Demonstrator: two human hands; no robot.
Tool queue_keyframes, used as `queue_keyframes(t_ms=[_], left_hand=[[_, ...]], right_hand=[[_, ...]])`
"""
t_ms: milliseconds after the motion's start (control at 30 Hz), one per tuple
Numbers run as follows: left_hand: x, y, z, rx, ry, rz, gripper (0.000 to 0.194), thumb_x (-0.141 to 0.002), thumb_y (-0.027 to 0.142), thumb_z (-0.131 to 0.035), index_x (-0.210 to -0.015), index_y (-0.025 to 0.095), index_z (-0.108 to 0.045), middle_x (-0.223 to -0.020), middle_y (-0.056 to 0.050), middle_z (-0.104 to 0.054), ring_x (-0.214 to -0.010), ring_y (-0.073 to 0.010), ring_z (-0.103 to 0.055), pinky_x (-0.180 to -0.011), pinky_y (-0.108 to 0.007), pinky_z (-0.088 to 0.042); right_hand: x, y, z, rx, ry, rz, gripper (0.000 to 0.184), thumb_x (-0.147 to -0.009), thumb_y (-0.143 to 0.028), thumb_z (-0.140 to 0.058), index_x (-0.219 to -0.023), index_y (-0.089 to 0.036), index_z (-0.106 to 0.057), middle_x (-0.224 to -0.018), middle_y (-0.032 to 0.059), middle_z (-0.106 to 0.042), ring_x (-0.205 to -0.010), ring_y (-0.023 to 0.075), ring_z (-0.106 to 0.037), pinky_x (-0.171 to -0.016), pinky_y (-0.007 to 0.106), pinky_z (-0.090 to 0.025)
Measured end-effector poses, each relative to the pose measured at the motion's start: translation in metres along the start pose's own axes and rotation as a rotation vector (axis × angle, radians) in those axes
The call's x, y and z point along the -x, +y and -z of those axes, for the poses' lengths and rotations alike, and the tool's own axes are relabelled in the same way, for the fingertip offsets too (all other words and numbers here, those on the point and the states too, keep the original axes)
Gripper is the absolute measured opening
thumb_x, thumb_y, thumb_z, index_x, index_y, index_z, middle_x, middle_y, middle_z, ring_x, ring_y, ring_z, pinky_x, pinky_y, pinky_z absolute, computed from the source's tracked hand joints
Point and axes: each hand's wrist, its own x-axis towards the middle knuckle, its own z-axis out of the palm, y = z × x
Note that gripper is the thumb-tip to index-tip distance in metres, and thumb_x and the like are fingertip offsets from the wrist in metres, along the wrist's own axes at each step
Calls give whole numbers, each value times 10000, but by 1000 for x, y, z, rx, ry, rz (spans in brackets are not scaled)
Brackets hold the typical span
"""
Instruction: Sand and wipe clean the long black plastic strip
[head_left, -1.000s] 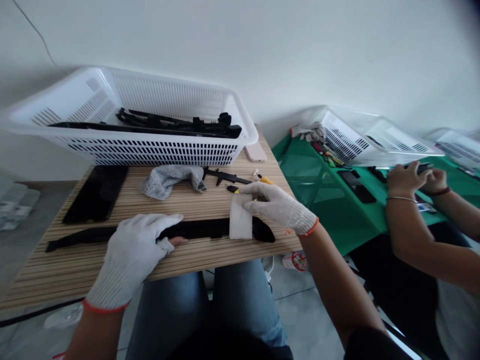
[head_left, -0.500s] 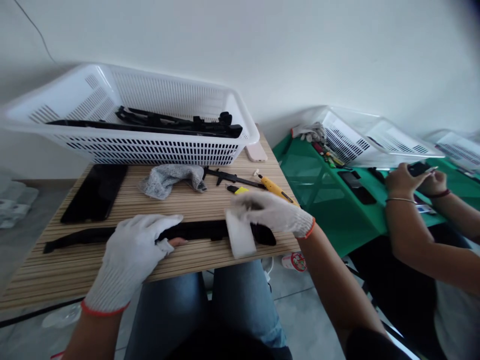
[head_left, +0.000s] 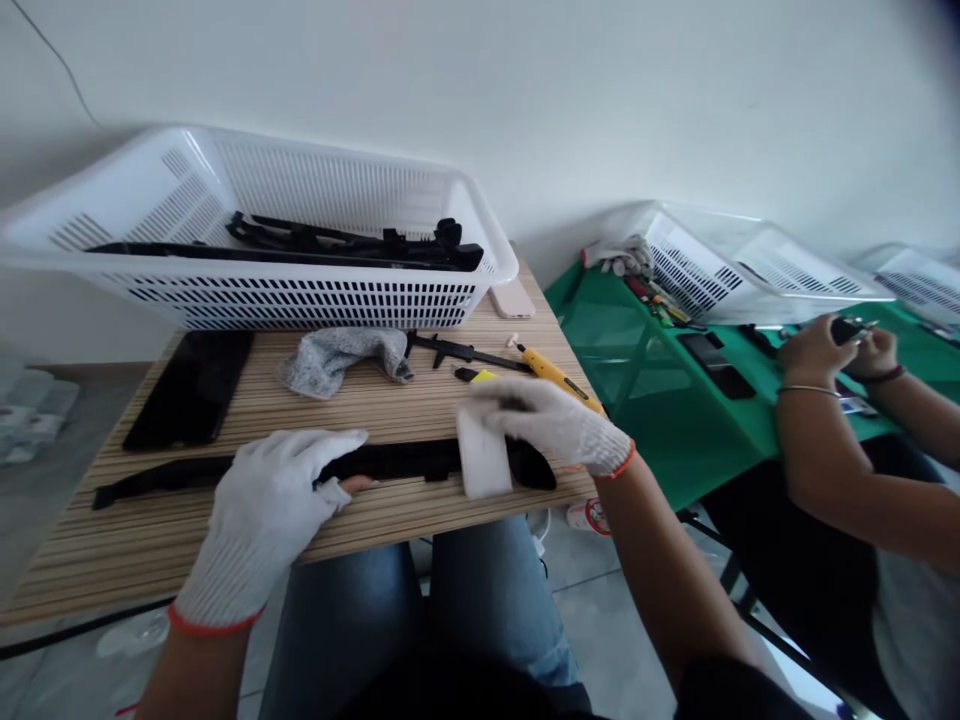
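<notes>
We see the gloved left hand (head_left: pixel 262 510) lying flat, fingers together, on the long black strip (head_left: pixel 375 462) across the wooden table (head_left: pixel 390 400). The right hand (head_left: pixel 551 425) is closed on a white pad (head_left: pixel 482 462) pressed against the strip's right end. A white basket (head_left: pixel 262 230) stands behind. No writing is readable.

Black strip (head_left: pixel 390 462) partly hidden under both gloves & white pad (head_left: pixel 482 463); co-worker's torso cut off at right edge.
</notes>
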Motion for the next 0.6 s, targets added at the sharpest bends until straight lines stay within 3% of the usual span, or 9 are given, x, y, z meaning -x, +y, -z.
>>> queue_keyframes(t_ms=[67,167,300,400,500,600], left_hand=[[0,0,0,-17,-6,8,470,-1007,528,-484,-1217,256,-805,-1102,-152,-831,-1014,-434,-767,-860,-588,-584],[0,0,0,-18,-1,3,474,-1018,535,-456,-1206,274,-804,-1103,-137,-835,-1011,-413,-770,-865,-570,-585],[-1,1,2,16,-12,5,460,-1009,552,-483,-1201,283,-802,-1126,-146,-832,-1032,-430,-766,-876,-588,-582],[-1,1,3,29,-3,12,448,-999,543,-498,-1188,280,-808,-1112,-158,-832,-1017,-455,-763,-860,-620,-581],[-1,2,2,26,-3,14,454,-1006,518,-474,-1193,269,-806,-1112,-166,-830,-1020,-461,-761,-855,-632,-579],[-2,3,2,16,-8,17,457,-1007,520,-469,-1194,275,-806,-1115,-162,-831,-1024,-454,-764,-861,-623,-581]], right_hand=[[-1,-1,2,0,76,3,418,-902,-326,-693,-1303,-230,-762,-1245,74,-762,-1147,268,-692,-1084,467,-543],[-2,-3,1,4,-44,-12,396,-875,-344,-737,-1247,-219,-788,-1215,81,-773,-1125,275,-702,-1082,480,-552],[-2,-4,-2,-13,118,-22,494,-917,-330,-688,-1398,-220,-711,-1220,85,-735,-1126,244,-678,-1070,437,-553],[-3,-7,-4,-86,51,-68,657,-874,-304,-707,-1520,-239,-609,-1038,47,-714,-905,202,-676,-897,386,-605],[-5,-14,-7,-279,157,-111,721,-865,-279,-624,-1576,-213,-526,-890,25,-692,-736,177,-656,-727,336,-593],[-6,-26,-12,-244,-11,-142,685,-796,-249,-632,-1477,-174,-621,-846,29,-716,-716,182,-664,-687,319,-565]])
